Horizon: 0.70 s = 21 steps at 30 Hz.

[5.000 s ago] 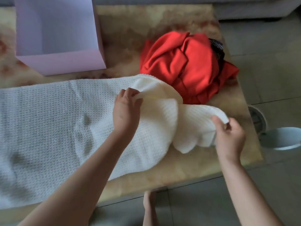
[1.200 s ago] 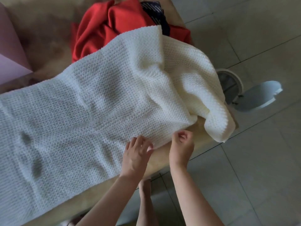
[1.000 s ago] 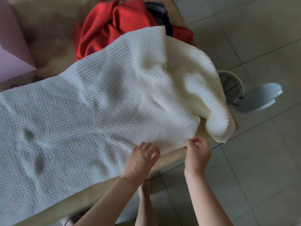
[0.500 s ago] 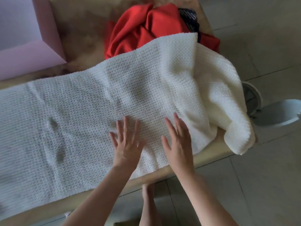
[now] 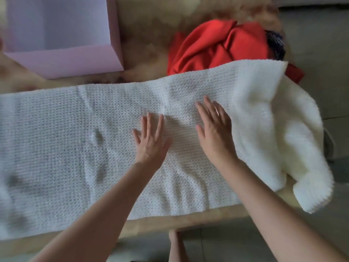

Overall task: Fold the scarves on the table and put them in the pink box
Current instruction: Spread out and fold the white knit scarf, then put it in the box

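Observation:
A white knitted scarf [image 5: 75,140] lies spread flat across the table, its right end bunched and hanging over the table's right edge. My left hand [image 5: 150,138] and my right hand [image 5: 214,127] both press flat on the scarf's middle with straight, spread fingers. A crumpled red scarf [image 5: 219,48] lies behind the white one at the back right, with a dark patterned cloth [image 5: 275,44] tucked at its right side. The pink box [image 5: 62,57] stands open and empty at the back left.
The table [image 5: 147,35] has a mottled brown top; its front edge runs below the scarf. Grey tiled floor [image 5: 321,35] lies to the right. A bare foot [image 5: 176,244] shows under the table's front edge.
My hands left the scarf's front hem and moved onto its middle, now pressing flat and sliding farther from me. The view shifted left, showing more of the pink box.

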Each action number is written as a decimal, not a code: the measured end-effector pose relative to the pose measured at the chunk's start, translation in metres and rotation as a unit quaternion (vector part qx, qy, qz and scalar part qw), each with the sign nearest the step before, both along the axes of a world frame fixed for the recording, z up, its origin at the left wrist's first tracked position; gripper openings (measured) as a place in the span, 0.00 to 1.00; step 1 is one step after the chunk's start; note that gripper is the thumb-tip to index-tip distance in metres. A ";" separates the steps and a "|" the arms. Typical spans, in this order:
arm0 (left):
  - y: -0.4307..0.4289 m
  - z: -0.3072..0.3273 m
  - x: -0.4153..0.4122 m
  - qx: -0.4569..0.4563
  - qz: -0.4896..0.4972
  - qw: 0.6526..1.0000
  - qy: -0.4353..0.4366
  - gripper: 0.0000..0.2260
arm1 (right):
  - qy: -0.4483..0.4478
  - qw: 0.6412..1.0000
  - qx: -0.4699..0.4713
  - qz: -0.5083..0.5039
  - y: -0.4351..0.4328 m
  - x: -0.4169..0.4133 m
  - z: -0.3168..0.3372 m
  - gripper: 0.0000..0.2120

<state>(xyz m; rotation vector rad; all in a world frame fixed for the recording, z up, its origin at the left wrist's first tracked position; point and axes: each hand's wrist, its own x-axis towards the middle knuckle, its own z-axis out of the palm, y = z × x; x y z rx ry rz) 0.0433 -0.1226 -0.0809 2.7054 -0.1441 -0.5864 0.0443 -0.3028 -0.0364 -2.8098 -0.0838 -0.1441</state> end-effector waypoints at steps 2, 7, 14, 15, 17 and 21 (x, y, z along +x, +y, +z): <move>0.004 -0.007 0.006 0.021 -0.035 0.999 0.005 0.33 | -0.008 1.000 -0.015 0.020 0.005 0.047 0.011 0.27; 0.010 -0.009 0.008 0.014 -0.060 0.998 0.007 0.33 | -0.003 0.996 -0.089 0.031 0.006 0.117 0.019 0.17; 0.038 -0.009 0.009 0.027 0.069 0.997 0.003 0.36 | 0.046 0.996 -0.037 0.073 -0.004 0.139 0.030 0.08; 0.041 -0.010 0.009 0.025 0.076 0.997 0.005 0.37 | 0.070 0.992 -0.056 0.090 0.000 0.138 0.027 0.11; 0.042 -0.010 0.011 0.030 0.069 0.997 0.009 0.38 | 0.088 0.985 -0.103 0.103 0.007 0.135 0.016 0.11; 0.040 -0.008 0.025 0.049 0.051 0.997 0.023 0.35 | -0.050 0.992 -0.116 -0.003 0.001 0.144 0.019 0.05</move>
